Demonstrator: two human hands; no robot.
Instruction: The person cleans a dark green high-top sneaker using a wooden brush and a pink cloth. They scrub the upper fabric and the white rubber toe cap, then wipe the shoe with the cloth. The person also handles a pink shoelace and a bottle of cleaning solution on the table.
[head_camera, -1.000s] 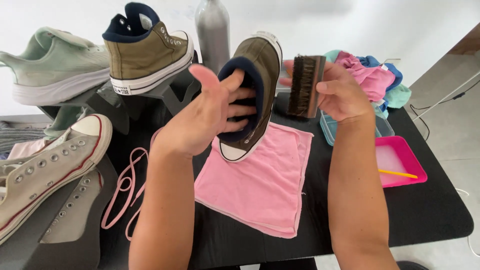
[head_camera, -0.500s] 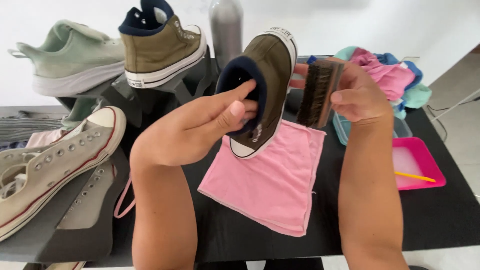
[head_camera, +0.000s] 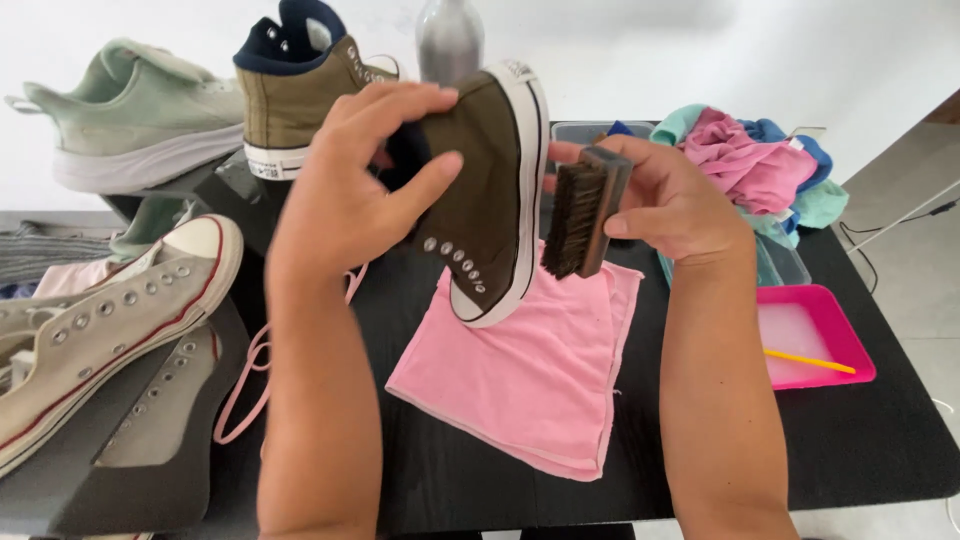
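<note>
head view: a black table (head_camera: 470, 470) under a white wall. my left hand (head_camera: 350, 195) grips an olive high-top shoe (head_camera: 485, 195) raised above a pink cloth (head_camera: 530, 375). my right hand (head_camera: 670, 205) is closed around a wooden brush (head_camera: 583, 212), bristles just beside the white sole.

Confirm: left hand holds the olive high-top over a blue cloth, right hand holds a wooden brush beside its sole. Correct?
Not quite. In the head view the cloth under the olive high-top is pink, not blue. The rest holds: the left hand grips the shoe at its collar, and the right hand holds the wooden brush beside the white sole.
</note>
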